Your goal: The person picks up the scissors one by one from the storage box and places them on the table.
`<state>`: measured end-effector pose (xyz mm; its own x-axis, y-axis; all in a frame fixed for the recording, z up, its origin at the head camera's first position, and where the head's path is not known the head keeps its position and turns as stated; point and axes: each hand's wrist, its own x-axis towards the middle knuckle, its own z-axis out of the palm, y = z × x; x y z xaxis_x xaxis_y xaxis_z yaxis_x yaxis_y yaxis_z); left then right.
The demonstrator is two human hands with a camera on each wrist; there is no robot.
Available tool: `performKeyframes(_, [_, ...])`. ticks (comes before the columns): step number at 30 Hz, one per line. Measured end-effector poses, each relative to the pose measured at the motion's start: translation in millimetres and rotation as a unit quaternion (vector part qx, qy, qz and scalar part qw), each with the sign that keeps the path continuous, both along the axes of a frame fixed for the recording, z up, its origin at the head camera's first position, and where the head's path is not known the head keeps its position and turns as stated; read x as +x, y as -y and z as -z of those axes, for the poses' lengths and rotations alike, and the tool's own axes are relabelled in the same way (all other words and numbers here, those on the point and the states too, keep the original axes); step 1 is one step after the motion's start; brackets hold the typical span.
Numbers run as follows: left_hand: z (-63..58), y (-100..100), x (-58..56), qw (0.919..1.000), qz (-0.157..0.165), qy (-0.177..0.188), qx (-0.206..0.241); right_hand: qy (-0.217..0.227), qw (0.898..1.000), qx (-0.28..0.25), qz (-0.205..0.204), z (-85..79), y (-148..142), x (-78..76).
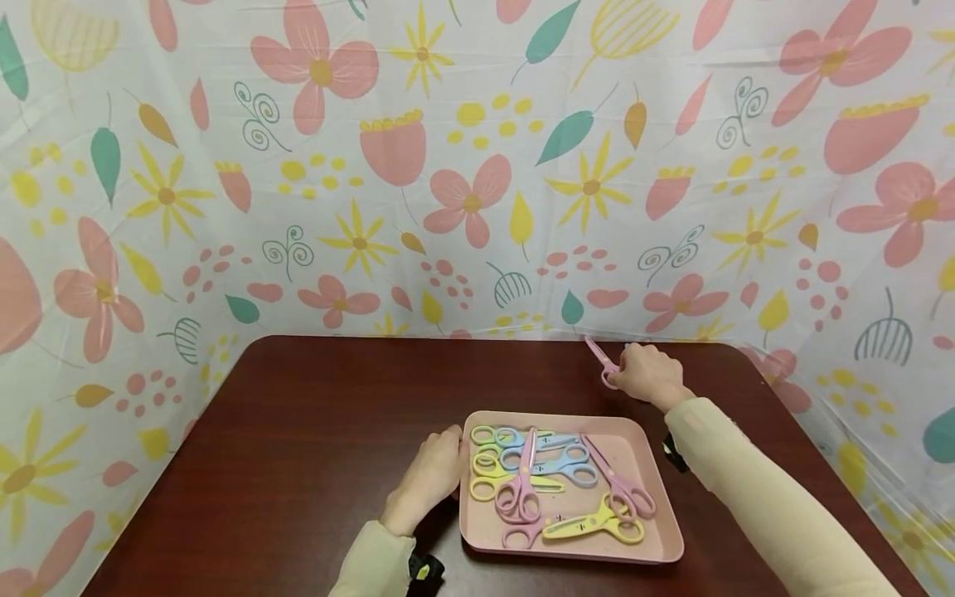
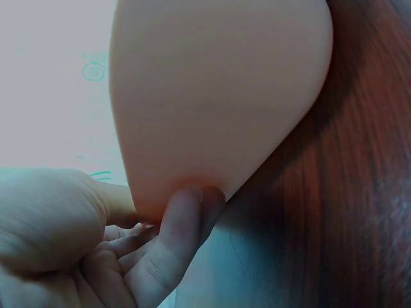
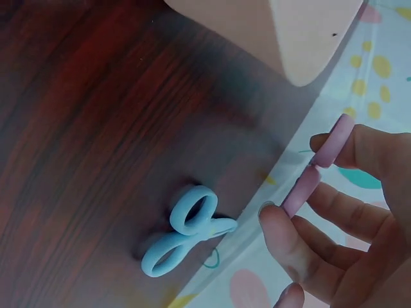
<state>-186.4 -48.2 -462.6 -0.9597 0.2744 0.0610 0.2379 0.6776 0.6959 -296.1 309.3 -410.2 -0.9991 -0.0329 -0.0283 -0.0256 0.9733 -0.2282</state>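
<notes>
At the table's far right, my right hand (image 1: 652, 375) grips pink scissors (image 1: 599, 355) by the finger loops, blades pointing up and left in the head view. Blue scissors (image 3: 189, 228) lie on the table just beneath that hand; in the head view the hand mostly hides them. My left hand (image 1: 429, 473) holds the left side of a pink tray (image 1: 481, 526), and the left wrist view shows fingers and thumb pinching its wall (image 2: 218, 83). Inside the tray are several scissors: yellow scissors (image 1: 585, 526), blue scissors (image 1: 548, 468) and pink scissors (image 1: 526, 464), some overlapping.
The dark wooden table (image 1: 321, 431) has rounded far corners. A white cloth (image 1: 477, 274) printed with flowers and leaves hangs right behind its far edge and along both sides. The tray stands at the near right of the table, between my forearms.
</notes>
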Motion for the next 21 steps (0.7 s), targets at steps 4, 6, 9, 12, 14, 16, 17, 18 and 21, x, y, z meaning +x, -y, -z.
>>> performKeyframes(4, [0.5,0,-0.1,1.0,0.001,-0.004,-0.004,0.01,1.0,0.004,0.016,0.4,-1,-4.9])
performKeyframes(6, [0.6,0,-0.1,0.9999,-0.001,-0.007,-0.008,0.015,1.0,0.003,0.021,0.2,0,-6.2])
performKeyframes(9, [0.5,0,-0.2,1.0,-0.002,0.001,-0.006,0.028,0.999,0.002,0.025,1.7,2,-8.0])
performKeyframes(12, [0.0,0,-0.5,0.9999,-0.002,0.002,-0.01,0.039,0.999,0.004,0.028,4.1,5,-9.6])
performKeyframes(14, [0.3,-1,-0.7,1.0,-0.001,0.003,-0.007,0.04,0.999,0.006,0.03,5.8,6,-10.3])
performKeyframes(16, [0.3,0,-0.9,0.9999,-0.002,-0.007,-0.012,0.04,0.999,0.009,0.032,6.8,7,-10.9])
performKeyframes(17, [0.6,0,-1.1,0.9999,-0.003,-0.011,-0.013,0.04,0.999,0.011,0.033,7.2,7,-11.1])
performKeyframes(18, [0.8,0,-1.0,0.9998,-0.003,-0.01,-0.014,0.041,0.999,0.012,0.034,7.8,7,-11.5])
performKeyframes(21, [1.6,0,-1.4,0.9999,-0.004,-0.008,-0.014,0.042,0.998,0.016,0.038,8.5,7,-13.3])
